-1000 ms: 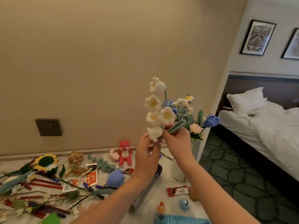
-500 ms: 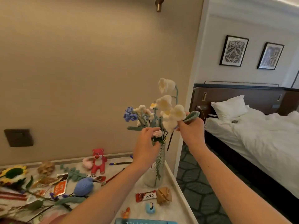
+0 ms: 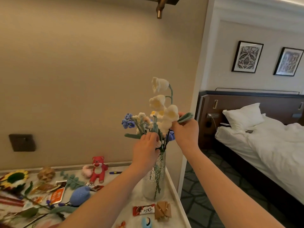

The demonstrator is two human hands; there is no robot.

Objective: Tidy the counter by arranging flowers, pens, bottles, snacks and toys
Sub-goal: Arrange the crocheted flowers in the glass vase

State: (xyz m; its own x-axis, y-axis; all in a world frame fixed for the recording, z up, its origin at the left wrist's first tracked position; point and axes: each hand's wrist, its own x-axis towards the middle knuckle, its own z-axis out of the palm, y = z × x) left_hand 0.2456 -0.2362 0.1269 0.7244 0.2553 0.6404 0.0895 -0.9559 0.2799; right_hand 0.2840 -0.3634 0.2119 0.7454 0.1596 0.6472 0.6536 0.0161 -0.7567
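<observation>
Head view: a soft, light crocheted white bell-flower stem [image 3: 162,111] is pinched at its green leaf by the right hand [image 3: 185,132] above the tall glass vase [image 3: 154,180] on the table [image 3: 174,201], while the left hand [image 3: 145,150], fingers curled, steadies stems at the neck; a low grip on the stem is judged best, since the vase looks fragile and tippable.

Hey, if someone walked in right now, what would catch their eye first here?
Probably the crocheted white bell flowers rising from the glass vase at the counter's right end, with the left hand and right hand working on the stems. Next, the red bear toy by the wall.
</observation>
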